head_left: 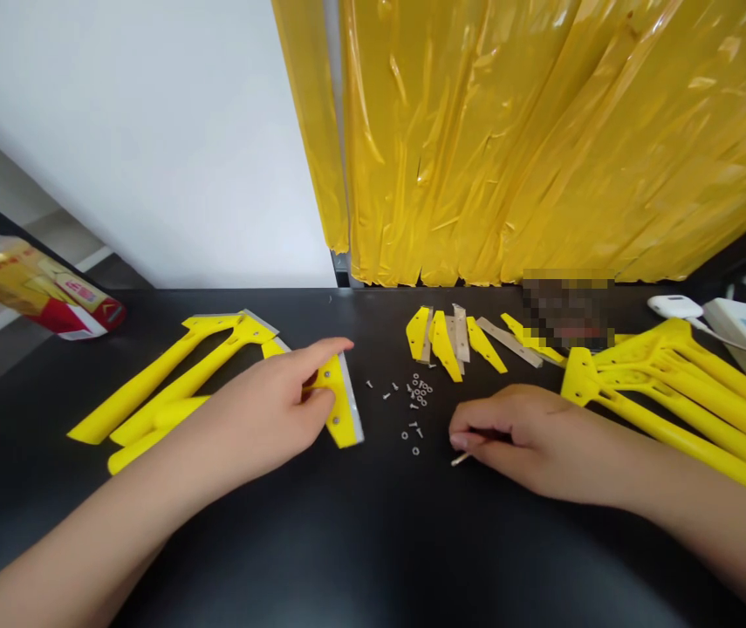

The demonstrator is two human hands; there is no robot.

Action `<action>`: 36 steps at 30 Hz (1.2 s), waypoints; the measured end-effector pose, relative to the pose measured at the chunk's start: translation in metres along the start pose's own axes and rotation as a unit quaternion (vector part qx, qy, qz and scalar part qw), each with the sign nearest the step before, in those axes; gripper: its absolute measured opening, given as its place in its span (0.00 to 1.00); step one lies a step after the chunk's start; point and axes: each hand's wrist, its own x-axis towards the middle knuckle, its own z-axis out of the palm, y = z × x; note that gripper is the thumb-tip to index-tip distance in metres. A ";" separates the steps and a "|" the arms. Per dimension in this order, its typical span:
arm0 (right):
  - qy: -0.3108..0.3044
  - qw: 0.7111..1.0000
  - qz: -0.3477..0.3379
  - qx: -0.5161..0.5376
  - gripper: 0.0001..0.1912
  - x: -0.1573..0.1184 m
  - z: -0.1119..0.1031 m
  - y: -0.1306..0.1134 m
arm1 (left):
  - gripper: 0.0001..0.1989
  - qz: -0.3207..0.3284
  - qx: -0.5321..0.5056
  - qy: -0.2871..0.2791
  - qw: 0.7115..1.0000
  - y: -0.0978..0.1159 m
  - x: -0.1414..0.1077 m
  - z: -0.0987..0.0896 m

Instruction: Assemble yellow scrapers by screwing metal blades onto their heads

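Note:
My left hand (297, 392) is around a yellow scraper (346, 414) with a metal blade edge and two screws in its head. The index finger stretches past the blade and the thumb lies against the head; my other fingers are hidden. More yellow scrapers (182, 384) lie beneath and beside that forearm. At the right, my right hand (509, 436) pinches a short, thin, pale rod (460, 459) just above the black table, its kind unclear. Between my hands lie several small screws and nuts (420, 392).
Behind the screws lie loose yellow plates (446, 347) and flat strips (509, 342). Yellow scraper handles (687, 375) are piled at the right, near a white earphone case (674, 307) and a power strip (745, 336). A plastic packet (38, 288) stands at the left. Yellow film (509, 148) hangs behind.

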 end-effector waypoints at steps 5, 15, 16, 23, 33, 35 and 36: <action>0.003 0.993 -0.117 -0.029 0.09 -0.001 0.006 -0.010 | 0.27 0.020 0.050 -0.041 0.998 0.003 -0.001 0.003; 0.079 0.983 -0.163 0.002 0.16 0.009 0.023 0.001 | 0.31 0.056 0.158 -0.045 0.985 0.006 -0.005 0.016; 0.105 0.986 -0.127 0.027 0.16 0.009 0.022 0.005 | 0.32 0.059 0.158 -0.049 0.984 0.008 -0.007 0.017; 0.139 0.984 0.048 0.096 0.29 0.008 0.013 0.015 | 0.36 0.061 0.171 -0.061 0.981 0.019 -0.015 0.023; 0.183 0.973 0.109 -0.092 0.18 0.019 0.023 -0.001 | 0.36 0.038 0.187 -0.057 0.980 0.014 -0.013 0.023; 0.175 0.974 0.104 -0.098 0.23 0.018 0.021 0.000 | 0.35 0.038 0.190 -0.053 0.980 0.013 -0.012 0.023; 0.168 0.976 0.101 -0.099 0.24 0.018 0.020 0.000 | 0.35 0.038 0.196 -0.049 0.979 0.013 -0.011 0.024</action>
